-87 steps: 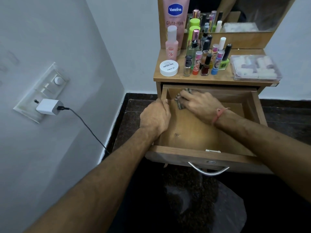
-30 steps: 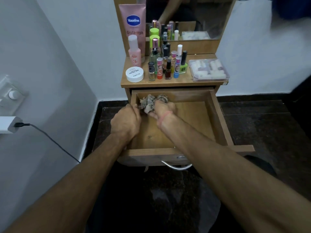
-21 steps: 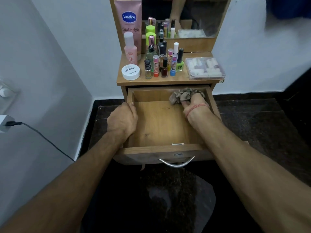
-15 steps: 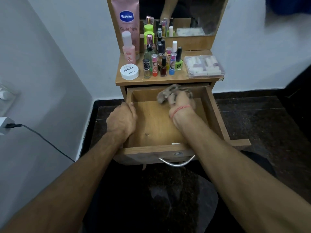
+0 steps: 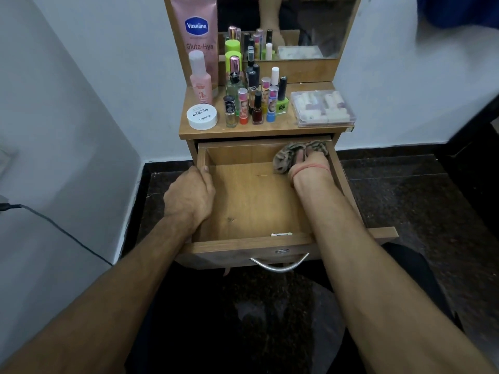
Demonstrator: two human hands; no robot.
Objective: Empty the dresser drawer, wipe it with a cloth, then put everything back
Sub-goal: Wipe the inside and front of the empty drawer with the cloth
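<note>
The wooden drawer (image 5: 251,245) is pulled out of the dresser, its bare floor showing. My left hand (image 5: 190,197) grips the drawer's left wall, fingers curled over the rim. My right hand (image 5: 309,164) is deep in the far right corner, holding a crumpled brown patterned cloth (image 5: 286,157) against the drawer's back and floor. The fingers are mostly hidden by the cloth. On the dresser top stand a pink Vaseline tube (image 5: 195,33), a white jar (image 5: 202,116), several small bottles (image 5: 253,103) and a clear plastic box (image 5: 322,108).
A mirror (image 5: 305,25) rises behind the dresser top. A white wall stands close on the left, with a black cable (image 5: 62,230) running along it. Dark stone floor (image 5: 421,201) spreads to the right. A metal handle (image 5: 279,264) hangs on the drawer front.
My right hand has swept the cloth along the drawer's back, from the middle into the far right corner. My left hand has stayed on the left wall.
</note>
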